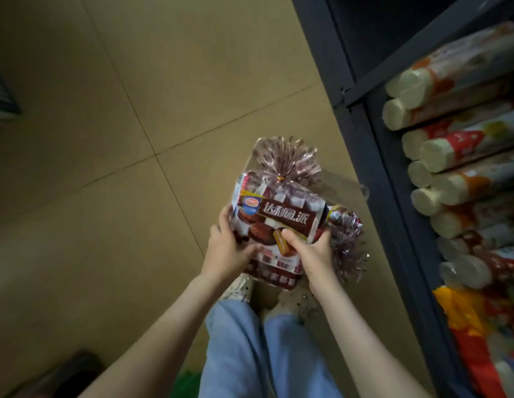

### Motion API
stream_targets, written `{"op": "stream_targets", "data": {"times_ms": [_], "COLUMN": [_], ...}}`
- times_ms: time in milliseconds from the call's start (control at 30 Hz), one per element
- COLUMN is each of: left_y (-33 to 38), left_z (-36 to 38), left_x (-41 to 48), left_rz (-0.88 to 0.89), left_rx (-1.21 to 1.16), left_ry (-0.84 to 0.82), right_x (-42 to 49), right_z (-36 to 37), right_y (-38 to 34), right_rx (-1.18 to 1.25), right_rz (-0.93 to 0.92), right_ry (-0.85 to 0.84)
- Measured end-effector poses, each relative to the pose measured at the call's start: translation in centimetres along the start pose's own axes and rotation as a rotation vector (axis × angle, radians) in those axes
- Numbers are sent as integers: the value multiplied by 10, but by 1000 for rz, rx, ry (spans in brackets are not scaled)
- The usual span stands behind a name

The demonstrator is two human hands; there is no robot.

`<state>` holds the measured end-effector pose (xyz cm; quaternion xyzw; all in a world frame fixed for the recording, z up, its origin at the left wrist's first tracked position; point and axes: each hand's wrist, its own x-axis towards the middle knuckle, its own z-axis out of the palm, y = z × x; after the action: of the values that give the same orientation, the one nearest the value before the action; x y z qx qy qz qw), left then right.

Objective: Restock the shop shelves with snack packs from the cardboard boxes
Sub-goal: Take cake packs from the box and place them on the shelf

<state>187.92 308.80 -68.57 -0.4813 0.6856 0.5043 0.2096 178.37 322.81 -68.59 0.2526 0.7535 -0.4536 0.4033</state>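
Bare left hand and right hand both grip a brown plastic-wrapped snack pack, left of the dark metal shelf.

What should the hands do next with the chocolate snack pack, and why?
Probably carry it right, toward the shelf. The left hand and right hand both grip the snack pack above the floor, and the shelf stands close on that side.

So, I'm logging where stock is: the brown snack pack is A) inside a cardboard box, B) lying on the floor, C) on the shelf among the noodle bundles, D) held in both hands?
D: the left hand and right hand both grip the brown snack pack, clear of the shelf.
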Motion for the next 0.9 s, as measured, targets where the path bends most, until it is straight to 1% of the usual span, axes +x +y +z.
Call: {"op": "stream_targets", "data": {"times_ms": [33, 100, 267, 367, 433, 467, 567, 633, 700, 767, 833, 900], "left_y": [12, 37, 79, 95, 91, 84, 51, 27, 3, -18, -35, -47], "left_z": [-11, -36, -93, -100, -95, -91, -84, -85, -90, -98, -107, -113], "left_x": [-17, -48, -80, -81, -72, -67, -48, -39, -32, -27, -20, -12], "left_rz": [19, 0, -63, -47, -72, -79, -117, -141, -164, -199, -226, -239], "left_rx": [-39, -108, -253, -347, -395, -404, -423, -435, -471, -498, -531, -555], "left_ry": [13, -7, -190, -276, -292, -262, -119, -42, 16, 53, 88, 104], "right_x": [-17, -53, -110, -108, -94, -85, -59, -47, -38, -30, -19, -5], "right_z": [-10, -30, -74, -81, -80, -78, -75, -72, -66, -52, -33, -13], "right_y": [-14, -47, -113, -112, -94, -82, -42, -15, 9, 26, 38, 43], "right_rx": [-3, -5, 45, 61, 61, 49, -4, -87, -180, -246, -277, -273], "right_rz": [-9, -31, -39, -10, -8, -23, -18, -17, -23, -49, -83, -72], "right_ry": [-12, -52, -204, -276, -270, -226, 3, 112, 137, 115, 105, 104]}}
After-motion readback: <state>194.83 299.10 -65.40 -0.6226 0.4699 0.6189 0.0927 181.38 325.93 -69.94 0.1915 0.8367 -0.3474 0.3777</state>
